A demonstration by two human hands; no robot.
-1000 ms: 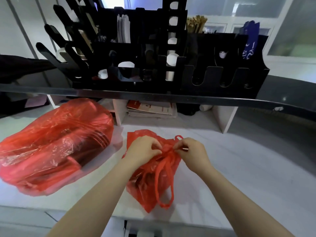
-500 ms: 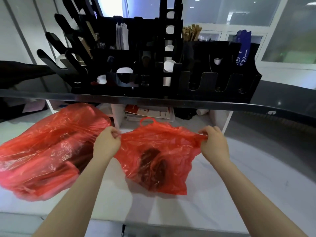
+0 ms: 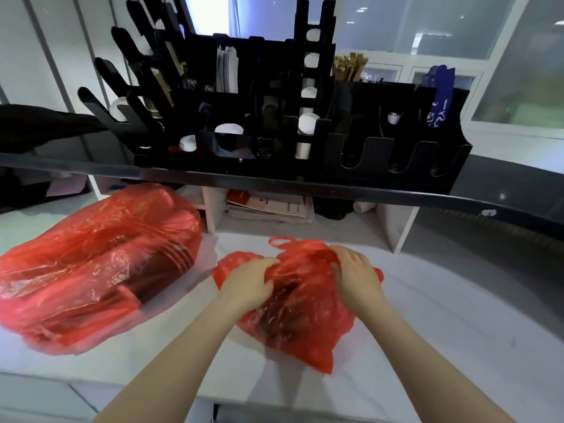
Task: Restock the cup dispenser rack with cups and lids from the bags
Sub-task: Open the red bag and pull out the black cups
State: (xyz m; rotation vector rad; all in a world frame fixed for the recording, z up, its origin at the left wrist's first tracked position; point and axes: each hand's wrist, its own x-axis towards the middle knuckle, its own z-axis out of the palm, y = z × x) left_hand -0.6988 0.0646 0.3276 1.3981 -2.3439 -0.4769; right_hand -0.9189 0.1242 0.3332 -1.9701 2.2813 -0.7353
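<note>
Plastic of the small red bag [image 3: 300, 325] on the white counter [image 3: 457, 315] is gripped by curled fingers of left hand [image 3: 247, 283] and right hand [image 3: 355, 277], both held palm-down.

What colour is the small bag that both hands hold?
Red, translucent plastic small bag; it shows best in the head view.

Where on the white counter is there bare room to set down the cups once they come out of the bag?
Bare counter lies right of the small red bag, below the shelf support. The left is crowded by the large red bag; only a narrow strip separates the bags.
</note>
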